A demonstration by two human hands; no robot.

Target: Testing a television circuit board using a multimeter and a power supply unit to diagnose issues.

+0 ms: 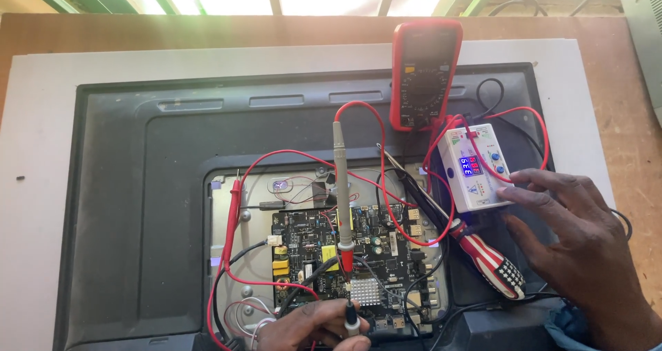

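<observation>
We have the left hand (314,325) at the near edge of the opened television back panel (138,206), its fingers closed around a slim probe (351,318) whose tip sits on the main circuit board (358,261), just beside the small silver heat sink (366,292). A second, grey probe (340,185) stands over the board with its red collar low near the same spot. To do this well, we judge the tip should stay steady on one point without sliding onto neighbouring pins, and the red leads (372,158) should hang slack so they do not tug it. The right hand (579,241) lies open on the right side of the panel, fingers spread, its fingertips (525,201) touching the near corner of the white tester box (476,168) with lit digits (it grips nothing that we can see). A screwdriver (486,254) with a red and white striped handle lies just beside that hand, and a red multimeter (424,72) rests at the panel's far edge, well apart from both hands.
</observation>
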